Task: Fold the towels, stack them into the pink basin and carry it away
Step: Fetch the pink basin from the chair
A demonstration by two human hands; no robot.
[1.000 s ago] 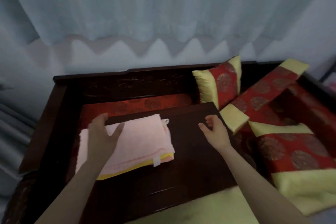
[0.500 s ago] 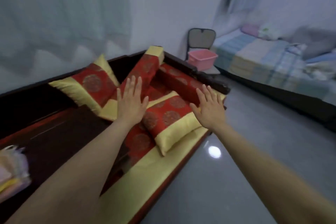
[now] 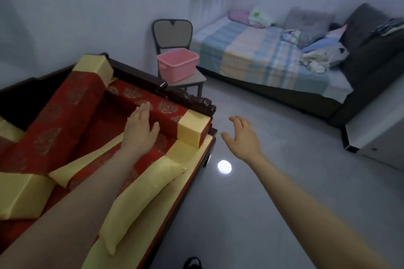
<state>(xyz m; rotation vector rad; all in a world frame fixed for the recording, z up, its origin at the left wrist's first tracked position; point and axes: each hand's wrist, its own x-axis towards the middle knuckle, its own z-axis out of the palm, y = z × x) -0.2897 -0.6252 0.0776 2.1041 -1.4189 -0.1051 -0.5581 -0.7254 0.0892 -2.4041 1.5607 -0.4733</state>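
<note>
The pink basin (image 3: 178,65) stands on the seat of a dark chair (image 3: 172,34) beyond the far end of the wooden couch; nothing shows inside it. My left hand (image 3: 140,130) is stretched out flat and empty over the red and yellow cushions. Out over the grey floor, my right hand (image 3: 242,136) is empty with its fingers spread. Both hands are well short of the basin. The folded towels are out of view.
The dark wooden couch (image 3: 185,99) with red and yellow cushions (image 3: 54,120) fills the left. A bed (image 3: 262,54) with a striped sheet and loose clothes lies at the back right. A white cabinet corner (image 3: 380,129) stands at the right. Grey floor (image 3: 262,203) lies between.
My view has swung right, from the folded pink towel on the couch table to the room. Both hands left the towel and now reach forward, empty. The basin looks nearer than before.
</note>
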